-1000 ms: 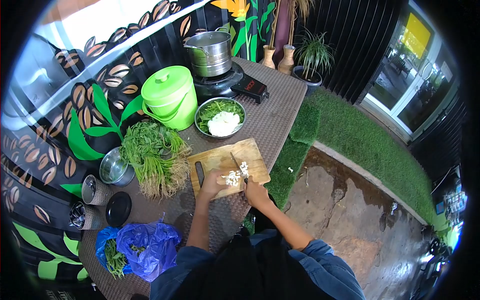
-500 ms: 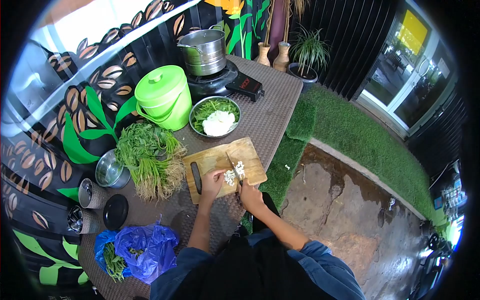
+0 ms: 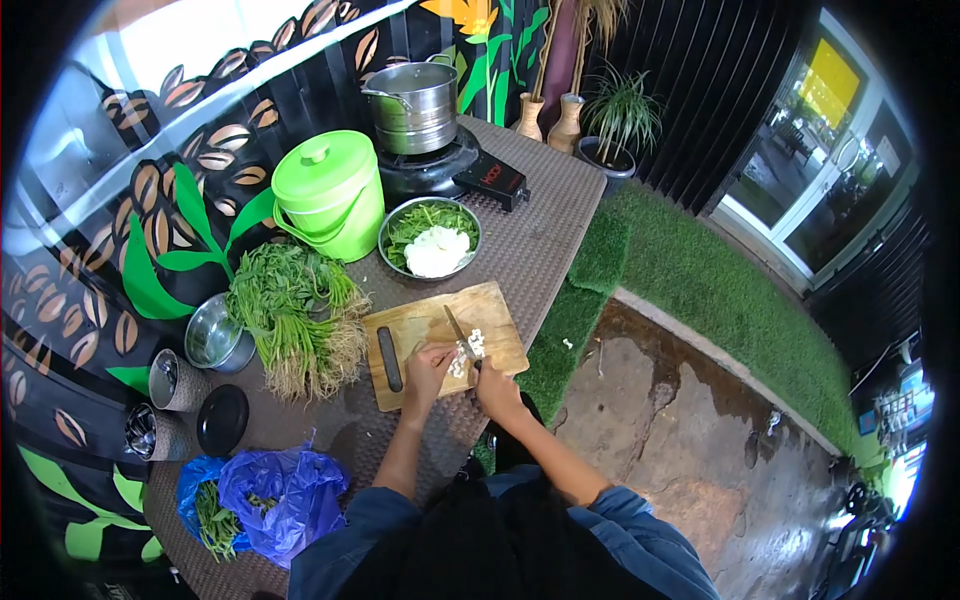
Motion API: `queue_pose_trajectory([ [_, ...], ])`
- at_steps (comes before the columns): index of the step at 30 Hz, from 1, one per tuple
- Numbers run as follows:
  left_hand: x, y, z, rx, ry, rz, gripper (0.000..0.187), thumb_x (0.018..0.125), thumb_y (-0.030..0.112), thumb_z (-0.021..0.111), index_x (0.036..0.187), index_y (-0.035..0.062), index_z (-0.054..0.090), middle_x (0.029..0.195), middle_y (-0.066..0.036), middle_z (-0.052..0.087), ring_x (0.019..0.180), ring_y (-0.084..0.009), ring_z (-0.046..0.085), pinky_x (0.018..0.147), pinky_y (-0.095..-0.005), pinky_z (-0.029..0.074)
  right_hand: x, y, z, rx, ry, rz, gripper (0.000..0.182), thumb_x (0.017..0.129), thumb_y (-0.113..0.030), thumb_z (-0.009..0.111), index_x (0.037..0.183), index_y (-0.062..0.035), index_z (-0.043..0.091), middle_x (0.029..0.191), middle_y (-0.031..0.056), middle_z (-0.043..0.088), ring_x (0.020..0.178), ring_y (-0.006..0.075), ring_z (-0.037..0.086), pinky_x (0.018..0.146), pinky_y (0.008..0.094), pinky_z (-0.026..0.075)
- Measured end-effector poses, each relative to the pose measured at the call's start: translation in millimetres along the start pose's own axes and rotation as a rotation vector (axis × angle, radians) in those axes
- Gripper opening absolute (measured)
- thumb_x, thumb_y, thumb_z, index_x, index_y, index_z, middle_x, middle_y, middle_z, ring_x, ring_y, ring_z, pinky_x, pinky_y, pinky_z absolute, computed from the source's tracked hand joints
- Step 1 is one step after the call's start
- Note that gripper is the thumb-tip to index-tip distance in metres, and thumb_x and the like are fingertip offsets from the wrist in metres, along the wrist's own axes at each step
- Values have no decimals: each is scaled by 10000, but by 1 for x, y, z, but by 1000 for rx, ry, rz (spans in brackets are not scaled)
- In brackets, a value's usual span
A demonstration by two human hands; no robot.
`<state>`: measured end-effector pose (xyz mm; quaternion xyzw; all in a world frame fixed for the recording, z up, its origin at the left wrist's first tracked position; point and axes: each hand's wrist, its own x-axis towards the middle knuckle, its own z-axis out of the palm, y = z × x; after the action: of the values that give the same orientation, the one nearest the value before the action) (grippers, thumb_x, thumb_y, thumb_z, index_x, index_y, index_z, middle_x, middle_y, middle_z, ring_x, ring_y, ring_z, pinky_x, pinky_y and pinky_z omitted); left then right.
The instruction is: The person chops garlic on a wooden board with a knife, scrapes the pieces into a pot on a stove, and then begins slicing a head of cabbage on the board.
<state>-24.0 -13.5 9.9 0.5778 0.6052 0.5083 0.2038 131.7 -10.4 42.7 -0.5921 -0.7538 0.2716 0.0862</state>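
A wooden cutting board (image 3: 420, 330) lies near the table's front edge, its dark handle slot on the left. My right hand (image 3: 497, 392) is wrapped round the handle of a knife (image 3: 458, 328), whose blade points away from me across the board. Small chopped white pieces (image 3: 474, 346), possibly garlic, lie on both sides of the blade. Just left of the blade, my left hand (image 3: 428, 370) has its fingertips pinched together over the pieces. Whatever it holds is too small to make out.
Beyond the board stands a bowl of cut greens with something white (image 3: 437, 250). Left are rooted greens (image 3: 300, 320), a metal bowl (image 3: 220, 335), cups of cutlery (image 3: 155, 432) and blue plastic bags (image 3: 285, 500). A green lidded bucket (image 3: 330, 195) and a pot (image 3: 412, 110) on a stove stand behind.
The knife blade has shifted slightly among the white pieces, and my left fingertips have moved a little to the right beside it. The whole view has tilted slightly.
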Motion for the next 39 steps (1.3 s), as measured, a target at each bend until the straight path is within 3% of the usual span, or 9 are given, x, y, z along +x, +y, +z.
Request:
queue_pose_trajectory([
  [2,-4,0,1,140,87,113,129,780,76,714,894,19,730,830,-129,674,775,-260,618,685,-340,502,12,1,-7,-3,-52,-42,407,970,-350,433,1062,47,439,895,319,629,804,475,638,714,533,516],
  [7,-7,6,3,197,80,64,119,789,90,698,885,31,733,826,-107,667,821,-263,599,713,-348,494,1,-3,-15,-47,-64,-69,407,970,-346,435,1058,50,456,854,309,635,811,467,641,714,530,515],
  [9,-8,7,3,217,81,73,117,793,91,693,888,35,733,830,-98,667,837,-260,598,719,-347,493,-7,-1,-1,-57,55,-60,401,969,-345,439,1046,47,468,853,312,635,838,451,644,722,528,515],
  [14,-9,12,1,309,85,156,117,806,106,675,892,48,730,864,-72,672,852,-258,599,741,-359,498,16,-4,6,-29,-27,8,419,967,-350,441,1060,56,487,907,313,635,877,439,643,742,519,514],
  [20,-9,2,3,293,68,160,125,808,103,667,902,54,735,891,-73,685,865,-254,604,748,-352,504,27,-8,-21,-120,-136,-96,438,966,-361,431,1075,58,492,930,302,641,888,442,643,769,515,509],
  [23,-9,3,3,229,90,125,118,803,99,672,891,60,740,885,-77,691,863,-251,607,751,-348,503,0,-14,-3,-47,-58,40,425,964,-355,436,1099,48,455,928,317,634,884,453,642,800,533,507],
  [27,-9,9,0,221,85,122,108,795,91,679,875,59,743,878,-78,694,850,-249,607,745,-345,502,-2,-12,19,-58,85,1,386,964,-338,444,1066,35,454,911,314,637,865,459,641,809,552,498],
  [34,-9,0,3,160,87,50,114,771,85,706,873,51,745,852,-86,698,815,-232,600,708,-331,496,-5,-19,-16,-56,-103,-31,372,964,-325,441,1078,29,446,916,319,630,894,466,633,789,541,498],
  [39,-6,4,2,184,91,99,102,771,92,703,853,45,742,853,-77,702,815,-233,606,726,-330,498,-14,-20,5,15,-32,77,382,960,-332,447,1081,31,440,932,315,630,902,465,631,787,533,504],
])
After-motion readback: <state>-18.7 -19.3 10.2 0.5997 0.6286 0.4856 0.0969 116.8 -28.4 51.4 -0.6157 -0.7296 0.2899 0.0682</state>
